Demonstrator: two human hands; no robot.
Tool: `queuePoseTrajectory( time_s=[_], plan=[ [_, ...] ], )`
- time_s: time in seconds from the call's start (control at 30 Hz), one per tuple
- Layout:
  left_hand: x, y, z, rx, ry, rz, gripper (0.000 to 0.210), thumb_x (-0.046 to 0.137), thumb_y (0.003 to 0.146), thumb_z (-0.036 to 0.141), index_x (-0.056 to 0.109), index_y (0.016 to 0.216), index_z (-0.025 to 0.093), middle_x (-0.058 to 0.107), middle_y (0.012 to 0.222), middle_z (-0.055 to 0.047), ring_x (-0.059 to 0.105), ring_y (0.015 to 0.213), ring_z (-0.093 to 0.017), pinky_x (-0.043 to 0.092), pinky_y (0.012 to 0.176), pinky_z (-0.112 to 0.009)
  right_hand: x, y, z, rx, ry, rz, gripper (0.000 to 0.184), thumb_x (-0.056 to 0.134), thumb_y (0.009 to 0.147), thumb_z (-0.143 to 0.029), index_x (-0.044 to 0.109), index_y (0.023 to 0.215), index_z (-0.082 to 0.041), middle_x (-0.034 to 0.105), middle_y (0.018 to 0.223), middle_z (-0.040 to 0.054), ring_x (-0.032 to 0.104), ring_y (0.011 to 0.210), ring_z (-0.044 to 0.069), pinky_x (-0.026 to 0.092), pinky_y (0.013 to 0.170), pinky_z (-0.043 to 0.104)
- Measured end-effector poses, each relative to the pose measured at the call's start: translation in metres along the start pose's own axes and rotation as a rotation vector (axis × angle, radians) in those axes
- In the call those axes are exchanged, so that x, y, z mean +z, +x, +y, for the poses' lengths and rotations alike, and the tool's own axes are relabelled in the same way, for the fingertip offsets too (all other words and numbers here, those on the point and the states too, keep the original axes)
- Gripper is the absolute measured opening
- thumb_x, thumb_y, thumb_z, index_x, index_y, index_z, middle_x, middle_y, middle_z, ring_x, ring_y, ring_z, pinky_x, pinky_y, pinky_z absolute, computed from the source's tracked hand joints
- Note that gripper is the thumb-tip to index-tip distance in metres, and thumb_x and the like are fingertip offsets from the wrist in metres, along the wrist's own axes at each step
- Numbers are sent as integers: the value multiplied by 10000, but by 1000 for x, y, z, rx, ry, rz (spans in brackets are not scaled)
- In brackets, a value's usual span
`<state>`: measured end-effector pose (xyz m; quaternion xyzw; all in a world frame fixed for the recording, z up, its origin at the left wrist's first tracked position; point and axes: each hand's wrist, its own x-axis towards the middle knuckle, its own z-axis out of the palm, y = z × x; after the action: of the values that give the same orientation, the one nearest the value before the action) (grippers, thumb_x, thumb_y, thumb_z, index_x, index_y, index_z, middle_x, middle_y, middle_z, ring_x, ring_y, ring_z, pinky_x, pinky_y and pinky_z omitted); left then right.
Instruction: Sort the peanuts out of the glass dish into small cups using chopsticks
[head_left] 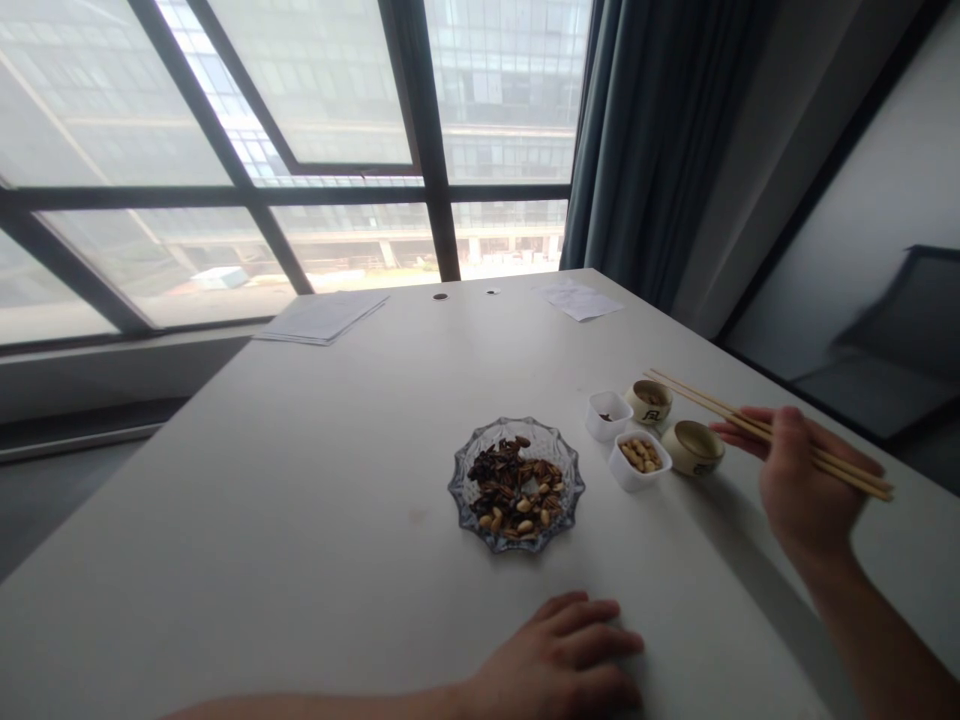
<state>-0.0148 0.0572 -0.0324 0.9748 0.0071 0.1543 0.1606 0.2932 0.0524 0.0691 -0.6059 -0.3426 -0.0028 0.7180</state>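
Observation:
A pair of wooden chopsticks (pixel 757 428) is gripped in my right hand (pixel 814 480), their tips over the far ceramic cup (pixel 649 403). Nearer to me stands a second ceramic cup (pixel 694 448), just left of my right fingers. Beside the cups are a white plastic tub (pixel 634 472) of peanuts (pixel 641 455) and another white tub (pixel 604 417) with a few dark bits in it. A scalloped glass bowl (pixel 517 540) holds mixed dark seeds, nuts and pale peanuts. My left hand (pixel 566 650) rests on the table in front of the bowl, fingers spread, holding nothing.
The white table (pixel 300 480) reaches toward a large window. Stacked papers (pixel 326 316) lie at its far left, more sheets (pixel 581 298) at its far right. A dark curtain (pixel 652 140) hangs behind the far right corner, and a chair (pixel 911 320) stands beyond the right edge.

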Motion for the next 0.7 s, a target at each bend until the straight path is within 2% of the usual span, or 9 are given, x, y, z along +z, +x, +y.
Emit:
queuePoseTrajectory(
  time_s=[0.13,0.3,0.5,0.57,0.7],
  plan=[
    [0,0,0,2,18,25,234,518,1137,403,675,1257,279,624,1529,55,512,1483,-190,331,1279,-337,4,-12,-8,103,118,-161,441,687,968,-571,800,877,-154,791,737,111,778,605,262,673,627,386],
    [0,0,-1,13,30,64,240,502,1143,404,679,1246,279,633,1519,63,521,1472,-183,310,1287,-326,6,-40,-33,181,90,-528,465,656,984,-598,822,847,-186,776,653,74,755,558,223,640,560,317],
    [4,0,-1,20,44,106,235,507,1142,406,681,1231,277,645,1503,68,521,1468,-179,273,1299,-320,8,-58,-49,23,-51,-870,356,615,1052,-447,829,890,-213,808,775,39,784,673,181,627,662,257],
    [4,0,-1,20,45,108,234,507,1141,408,680,1231,278,643,1505,71,519,1469,-177,271,1298,-320,9,-59,-50,2,-85,-906,362,604,1063,-425,819,869,-208,804,774,30,781,674,164,616,673,242],
    [3,0,0,24,47,126,235,514,1138,414,684,1210,269,656,1489,68,529,1455,-174,255,1302,-309,10,-61,-50,42,-105,-886,388,595,1068,-441,812,855,-201,796,747,26,773,648,154,608,647,231]
  ],
)
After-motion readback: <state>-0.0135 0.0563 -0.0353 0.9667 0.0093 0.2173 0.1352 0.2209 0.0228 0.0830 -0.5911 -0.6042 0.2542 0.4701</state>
